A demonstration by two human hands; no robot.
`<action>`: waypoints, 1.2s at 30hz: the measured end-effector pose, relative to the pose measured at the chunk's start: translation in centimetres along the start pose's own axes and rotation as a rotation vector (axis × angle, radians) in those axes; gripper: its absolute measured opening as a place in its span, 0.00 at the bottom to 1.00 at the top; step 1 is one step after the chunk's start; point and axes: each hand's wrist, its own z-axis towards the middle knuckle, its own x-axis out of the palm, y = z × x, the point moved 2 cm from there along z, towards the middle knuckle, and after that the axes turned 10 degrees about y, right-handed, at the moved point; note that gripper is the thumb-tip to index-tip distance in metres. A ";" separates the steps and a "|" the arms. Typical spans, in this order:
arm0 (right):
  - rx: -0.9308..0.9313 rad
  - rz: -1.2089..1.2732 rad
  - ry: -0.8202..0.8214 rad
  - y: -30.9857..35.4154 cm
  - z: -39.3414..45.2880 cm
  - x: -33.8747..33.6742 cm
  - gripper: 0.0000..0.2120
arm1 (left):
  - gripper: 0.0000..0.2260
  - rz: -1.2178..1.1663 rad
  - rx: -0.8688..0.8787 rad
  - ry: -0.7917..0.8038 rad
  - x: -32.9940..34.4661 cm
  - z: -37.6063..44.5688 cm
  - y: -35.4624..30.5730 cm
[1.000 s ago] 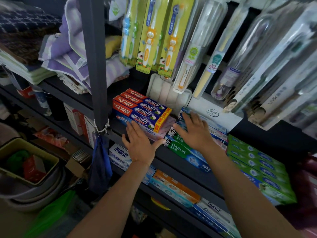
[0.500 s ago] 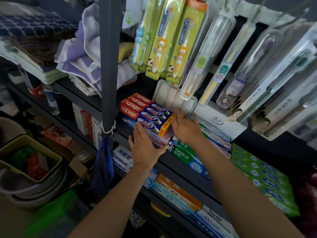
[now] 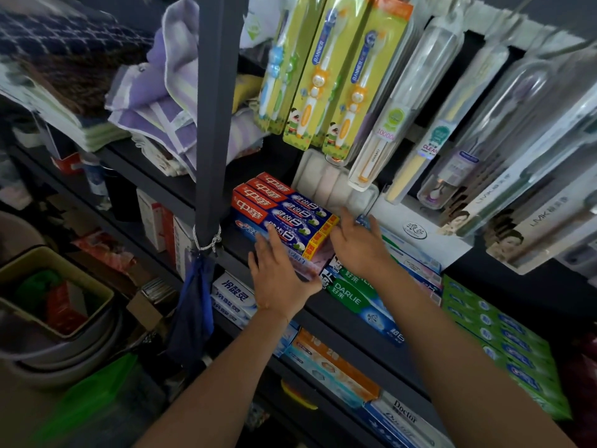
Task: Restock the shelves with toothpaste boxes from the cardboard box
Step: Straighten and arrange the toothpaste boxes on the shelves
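Shelf under inspection: middle shelf (image 3: 326, 313), dark metal, just right of the upright post (image 3: 211, 124).
Stock in hand: a stack of red-and-blue toothpaste boxes (image 3: 284, 218) lies on that shelf, several side by side on top of a paler layer beneath.
Left hand: left hand (image 3: 279, 276) lies flat, fingers straight and slightly apart, pressed against the near face of the stack; nothing is pinched.
Right hand: right hand (image 3: 358, 245) rests at the right end of the stack, fingers loosely extended toward the yellow box ends; the thumb is hidden, so no firm grip can be confirmed.
Neighbouring stock: green Darlie boxes (image 3: 350, 295) just beside the stack on the right; a row of green boxes (image 3: 504, 344) further right; more boxes on the lower shelf (image 3: 336, 363).
Supply box: the cardboard box is not in view, so its remaining contents cannot be judged.
Progress, as judged: this stack appears placed and is being squared up; the visible shelves look largely filled.
Outstanding: final alignment of the stack; any further boxes cannot be determined.
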 end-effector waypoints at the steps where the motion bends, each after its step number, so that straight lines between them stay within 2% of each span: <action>1: -0.003 -0.019 0.001 0.1 0.0 0.3 0.24 | 0.62 -0.002 0.001 -0.001 0.0 0.0 0.0; 11: -0.047 0.106 0.009 0.0 0.0 0.8 0.26 | 0.64 0.007 0.022 0.023 -0.1 0.2 0.3; 15: -0.078 0.200 0.106 -0.1 -0.7 -0.1 0.25 | 0.63 -0.006 0.031 0.014 -0.1 0.2 0.4; 18: -0.176 0.187 -0.026 -1.0 -0.7 -0.3 0.24 | 0.60 -0.043 0.039 0.012 -0.2 -0.4 0.7; 20: -0.185 0.234 -0.164 -1.7 -0.9 -0.3 0.23 | 0.52 -0.030 0.039 -0.011 -0.2 -1.7 0.6; 23: -0.185 0.191 -0.263 -2.5 -2.1 0.2 0.15 | 0.21 0.019 0.175 -0.095 0.3 -4.1 -0.4; 24: -0.174 0.111 -0.292 -2.8 -2.5 0.6 0.15 | 0.15 0.022 0.214 -0.073 0.6 -4.7 -0.9; 28: -0.050 -0.212 -0.441 -3.8 -4.7 2.7 0.24 | 0.10 0.039 0.308 0.033 2.0 -5.2 -2.6; 30: 0.005 -0.280 -0.481 -3.9 -5.7 3.6 0.24 | 0.11 0.023 0.314 0.059 2.3 -5.0 -3.0; 33: -0.009 -0.289 -0.497 -4.3 -6.5 5.0 0.22 | 0.22 -0.031 0.275 0.074 2.0 -4.7 -3.6; 36: -0.049 -0.248 -0.499 -4.6 -6.9 5.7 0.20 | 0.27 -0.048 0.271 0.070 1.8 -4.9 -3.6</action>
